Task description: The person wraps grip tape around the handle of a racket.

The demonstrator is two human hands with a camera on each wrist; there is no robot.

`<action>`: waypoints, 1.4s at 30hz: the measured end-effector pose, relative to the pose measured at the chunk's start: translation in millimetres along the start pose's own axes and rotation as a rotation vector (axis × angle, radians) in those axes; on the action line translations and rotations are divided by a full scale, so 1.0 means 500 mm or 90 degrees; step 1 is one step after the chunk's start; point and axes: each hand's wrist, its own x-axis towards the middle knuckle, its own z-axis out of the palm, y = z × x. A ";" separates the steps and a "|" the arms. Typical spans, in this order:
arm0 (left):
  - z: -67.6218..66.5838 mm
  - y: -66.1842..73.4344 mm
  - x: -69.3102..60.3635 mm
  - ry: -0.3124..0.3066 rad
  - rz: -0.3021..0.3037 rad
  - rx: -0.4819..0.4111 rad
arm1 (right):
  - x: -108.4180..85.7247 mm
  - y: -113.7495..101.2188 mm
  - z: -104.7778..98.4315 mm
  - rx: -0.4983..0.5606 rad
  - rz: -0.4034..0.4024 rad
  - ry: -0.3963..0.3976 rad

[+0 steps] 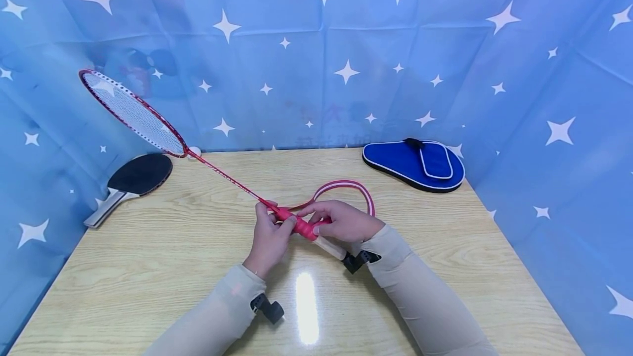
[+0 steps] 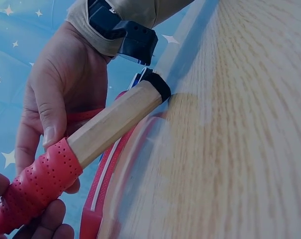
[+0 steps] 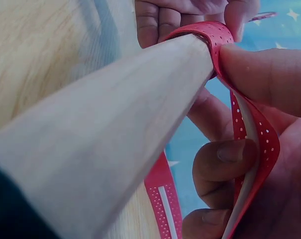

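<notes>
A red badminton racket point(image 1: 228, 178) slants over the table, its strung head up to the left. My left hand point(image 1: 269, 240) grips it near the top of the handle, where red perforated grip tape point(image 2: 43, 172) is wound round. Below the winding, the bare wooden handle point(image 2: 115, 122) shows, ending in a black band point(image 2: 157, 85). My right hand point(image 1: 346, 221) pinches the tape's loose length at the winding's lower edge, with thumb and fingers on the strip point(image 3: 264, 144). The rest of the tape point(image 1: 341, 183), with a white stripe, loops behind the right hand.
A black table tennis bat point(image 1: 140, 173) lies on the wooden table point(image 1: 163, 273) at the left. Behind the racket's throat sits a white ball point(image 1: 195, 151), partly hidden. A blue bat case point(image 1: 403, 163) lies at the back right. Starry blue curtain point(image 1: 296, 59) surrounds the table.
</notes>
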 end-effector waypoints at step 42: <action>-0.002 0.001 -0.001 -0.009 0.007 0.015 | 0.000 0.001 0.002 -0.007 0.002 0.008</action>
